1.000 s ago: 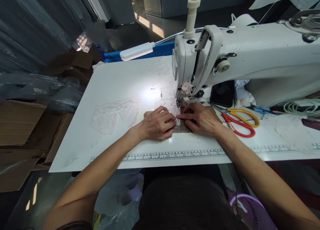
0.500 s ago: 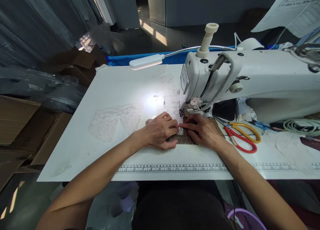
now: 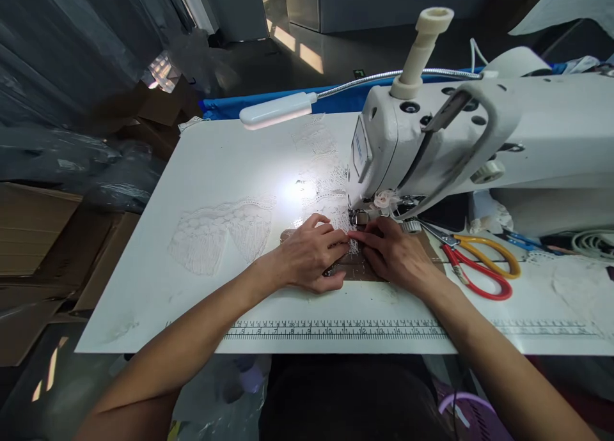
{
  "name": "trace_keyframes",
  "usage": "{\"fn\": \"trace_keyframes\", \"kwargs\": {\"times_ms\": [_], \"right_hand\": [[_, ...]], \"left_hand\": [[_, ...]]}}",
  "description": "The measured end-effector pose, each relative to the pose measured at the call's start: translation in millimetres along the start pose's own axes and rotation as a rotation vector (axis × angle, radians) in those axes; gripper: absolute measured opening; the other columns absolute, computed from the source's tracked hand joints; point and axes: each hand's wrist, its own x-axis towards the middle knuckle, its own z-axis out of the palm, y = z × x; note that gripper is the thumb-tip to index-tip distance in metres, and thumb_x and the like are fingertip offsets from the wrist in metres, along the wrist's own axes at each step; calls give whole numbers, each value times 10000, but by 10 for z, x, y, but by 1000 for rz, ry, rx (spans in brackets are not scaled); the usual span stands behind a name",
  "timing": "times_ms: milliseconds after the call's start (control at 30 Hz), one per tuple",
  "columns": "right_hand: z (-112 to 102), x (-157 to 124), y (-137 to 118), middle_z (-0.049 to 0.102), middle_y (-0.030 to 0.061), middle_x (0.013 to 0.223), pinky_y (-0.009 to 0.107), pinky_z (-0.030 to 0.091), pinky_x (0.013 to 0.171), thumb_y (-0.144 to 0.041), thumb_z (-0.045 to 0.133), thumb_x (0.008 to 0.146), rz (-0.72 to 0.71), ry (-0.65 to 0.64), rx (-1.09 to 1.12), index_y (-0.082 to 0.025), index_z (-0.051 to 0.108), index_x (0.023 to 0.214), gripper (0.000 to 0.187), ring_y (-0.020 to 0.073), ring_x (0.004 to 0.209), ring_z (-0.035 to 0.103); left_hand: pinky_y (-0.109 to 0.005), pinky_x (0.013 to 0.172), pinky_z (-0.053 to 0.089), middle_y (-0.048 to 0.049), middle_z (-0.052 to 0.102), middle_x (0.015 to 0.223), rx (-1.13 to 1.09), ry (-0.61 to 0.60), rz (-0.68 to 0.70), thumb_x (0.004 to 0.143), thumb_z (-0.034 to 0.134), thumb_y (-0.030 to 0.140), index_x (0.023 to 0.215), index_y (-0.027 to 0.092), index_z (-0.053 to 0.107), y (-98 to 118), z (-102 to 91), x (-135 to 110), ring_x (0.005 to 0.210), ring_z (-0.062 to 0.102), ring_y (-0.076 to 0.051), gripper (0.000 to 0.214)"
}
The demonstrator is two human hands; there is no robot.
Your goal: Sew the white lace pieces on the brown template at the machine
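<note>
Just before the presser foot (image 3: 359, 218), left hand (image 3: 309, 254) and right hand (image 3: 397, 254) hold lace (image 3: 341, 224) flat on brown fabric (image 3: 359, 273), fingers pressed together, pinching nothing. Lace behind the foot looks sewn; this stretch seems left.

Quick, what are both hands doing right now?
Left hand: fingers curled on the lace, grip cannot be told.
Right hand: open, fingers pressing the lace beside the presser foot.

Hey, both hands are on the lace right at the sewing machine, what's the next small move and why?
Probably ease the lace forward toward the presser foot: the left hand and right hand both press it flat, fingertips meeting just in front of the foot.
</note>
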Motion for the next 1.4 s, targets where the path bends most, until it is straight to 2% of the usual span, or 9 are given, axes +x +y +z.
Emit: {"fn": "trace_keyframes", "kwargs": {"times_ms": [233,433,633,833,1100,1300,1400], "right_hand": [[38,19,0,653,136,1055,345,435,678,-217,458,911,69,-8,-46,-253,658,1275,416,265,862,604],[41,5,34,648,135,1058,333,449,667,-224,457,912,4,18,60,-238,664,1259,404,253,875,593],[28,15,19,642,155,1054,337,442,641,-240,424,940,48,17,46,-210,642,1285,408,266,864,593],[15,-6,19,634,164,1037,385,496,724,-221,421,933,13,30,130,-178,671,1231,391,285,921,591],[29,5,16,637,164,1040,430,524,812,-230,419,943,17,46,160,-155,639,1268,400,288,945,600],[-104,-17,90,642,134,1118,384,550,757,-257,442,938,112,46,258,-202,668,1218,364,259,894,657],[-223,0,202,681,90,1029,347,540,769,-301,426,963,156,9,361,-213,691,1108,315,241,910,665]], "left_hand": [[-462,949,407,-115,657,1060,-5,3,-26,876,510,375,1104,113,652,-16,11,2,838,589,-221,375],[-487,923,404,-148,630,1139,21,-11,-57,872,508,396,1169,100,621,-4,34,4,885,578,-254,434],[-456,892,406,-159,611,1192,15,-24,-71,883,484,416,1194,84,597,-41,49,19,935,577,-266,469],[-453,883,401,-160,583,1250,1,-15,-88,877,498,425,1221,94,573,-68,61,24,962,571,-272,482],[-466,896,392,-175,551,1276,0,-10,-113,866,522,423,1250,74,559,-91,55,52,1034,570,-303,520],[-472,889,398,-192,521,1305,15,-23,-143,866,524,460,1301,70,523,-100,60,75,1058,559,-319,584],[-474,899,391,-199,510,1320,16,-25,-144,878,498,482,1315,67,509,-120,75,78,1059,554,-315,603]]}}
